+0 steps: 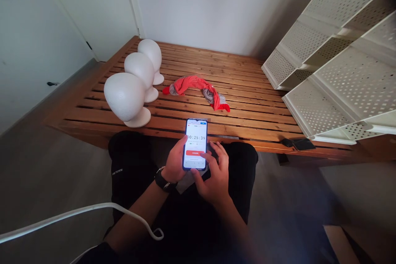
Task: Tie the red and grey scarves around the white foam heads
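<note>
My left hand [175,164] is wrapped around a smartphone [196,143] whose lit screen shows a timer reading and a red button. My right hand [213,173] supports the phone from the right, its thumb resting on the red button and its fingers spread loosely. Both hands are held above my lap, just in front of the wooden slatted bench [247,103]. A black watch sits on my left wrist [162,181].
Three white foam mannequin heads [128,97] stand in a row on the bench's left end. A red and grey cloth [198,88] lies mid-bench. White perforated metal shelving [340,62] leans at the right. Small black items [298,143] lie by it. A white cable [77,214] crosses the lower left.
</note>
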Demonstrator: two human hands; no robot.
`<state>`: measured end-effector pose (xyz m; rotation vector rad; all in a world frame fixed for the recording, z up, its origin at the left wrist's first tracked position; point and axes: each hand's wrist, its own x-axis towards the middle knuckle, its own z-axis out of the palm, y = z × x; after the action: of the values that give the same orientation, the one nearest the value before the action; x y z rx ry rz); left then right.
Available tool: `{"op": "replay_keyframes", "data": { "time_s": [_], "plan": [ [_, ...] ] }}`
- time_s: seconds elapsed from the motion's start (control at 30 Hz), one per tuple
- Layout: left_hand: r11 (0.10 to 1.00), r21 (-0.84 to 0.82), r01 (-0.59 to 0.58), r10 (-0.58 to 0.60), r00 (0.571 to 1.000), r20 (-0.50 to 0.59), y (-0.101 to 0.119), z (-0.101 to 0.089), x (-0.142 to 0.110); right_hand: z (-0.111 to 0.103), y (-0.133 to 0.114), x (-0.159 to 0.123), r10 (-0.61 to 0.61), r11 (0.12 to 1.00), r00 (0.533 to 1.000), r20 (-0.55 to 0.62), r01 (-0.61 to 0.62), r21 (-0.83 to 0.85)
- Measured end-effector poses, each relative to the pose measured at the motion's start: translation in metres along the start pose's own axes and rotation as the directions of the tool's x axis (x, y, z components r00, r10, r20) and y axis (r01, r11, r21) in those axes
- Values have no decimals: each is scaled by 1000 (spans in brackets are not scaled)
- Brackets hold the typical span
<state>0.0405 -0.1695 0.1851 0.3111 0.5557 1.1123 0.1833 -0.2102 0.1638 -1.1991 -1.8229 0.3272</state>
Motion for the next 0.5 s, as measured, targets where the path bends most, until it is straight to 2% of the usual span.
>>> {"op": "replay_keyframes", "data": {
  "time_s": [0.37, 0.5],
  "plan": [
    [1000, 0, 3, -3, 999, -54, 3, 7, -2, 0, -1, -2, 1, 1000, 1000, -28, -1, 28],
    [1000, -29, 10, -11, 1000, -12, 3, 5, -2, 1, -1, -1, -2, 1000, 1000, -15, 2, 12]
  ]
}}
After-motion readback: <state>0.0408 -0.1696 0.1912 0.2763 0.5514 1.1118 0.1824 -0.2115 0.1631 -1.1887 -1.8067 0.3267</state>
